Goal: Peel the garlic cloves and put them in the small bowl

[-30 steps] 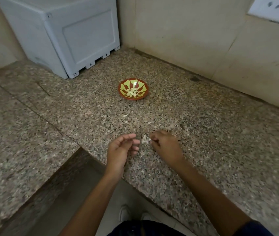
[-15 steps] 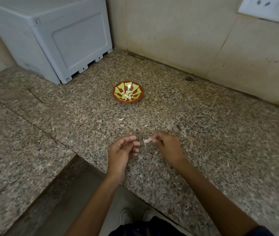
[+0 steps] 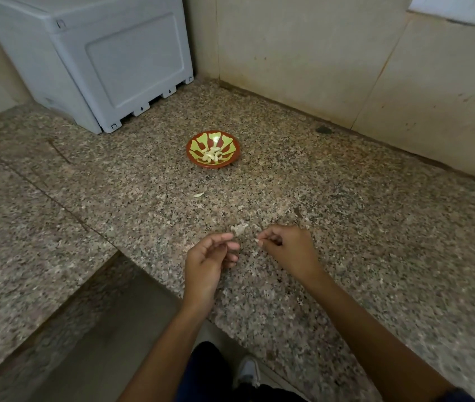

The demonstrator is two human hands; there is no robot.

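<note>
A small red bowl (image 3: 212, 165) with a yellow-green pattern sits on the granite counter, and several peeled garlic cloves (image 3: 212, 154) lie in it. Nearer me, my right hand (image 3: 288, 250) pinches a small pale garlic clove (image 3: 258, 241) between thumb and fingertips. My left hand (image 3: 208, 262) hovers beside it, a short gap away, fingers loosely curled and holding nothing. A scrap of papery garlic skin (image 3: 239, 228) lies on the counter just beyond both hands.
A grey plastic box (image 3: 100, 59) stands at the back left corner. Tiled walls (image 3: 317, 53) close the back and right. The granite counter (image 3: 375, 227) has a stepped front edge (image 3: 143, 274) by my left wrist. Another skin flake (image 3: 198, 194) lies between hands and bowl.
The hands have drawn slightly apart. A piece of skin that was between the fingertips now lies on the counter, while my right hand keeps the clove.
</note>
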